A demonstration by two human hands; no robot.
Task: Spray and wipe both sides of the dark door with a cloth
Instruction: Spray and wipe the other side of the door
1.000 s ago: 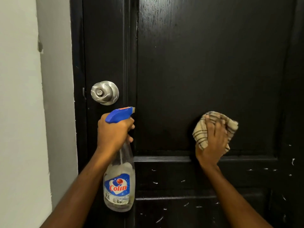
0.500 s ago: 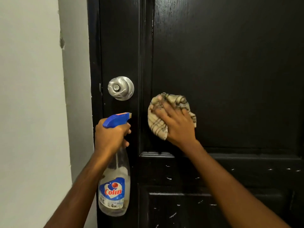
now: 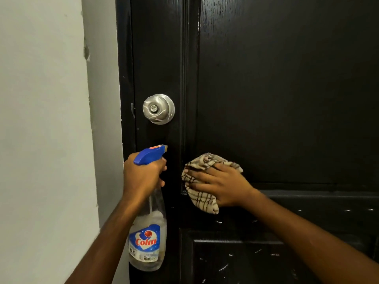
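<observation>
Right hand (image 3: 223, 186) presses a checked cloth (image 3: 200, 198) on the dark door (image 3: 287, 99); left hand (image 3: 142, 177) grips a spray bottle (image 3: 146, 238).

Dim, even light, soft sheen on dark door (image 3: 287, 78), slight wide-angle bowing

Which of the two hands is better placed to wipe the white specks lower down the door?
Probably the right hand: it presses the checked cloth against the door just above the white specks, while the left hand grips the spray bottle.

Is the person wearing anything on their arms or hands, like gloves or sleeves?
No. Both forearms are bare as far as the picture shows: no sleeves, watch or bracelet. The left hand and right hand wear no gloves or visible rings.
</observation>
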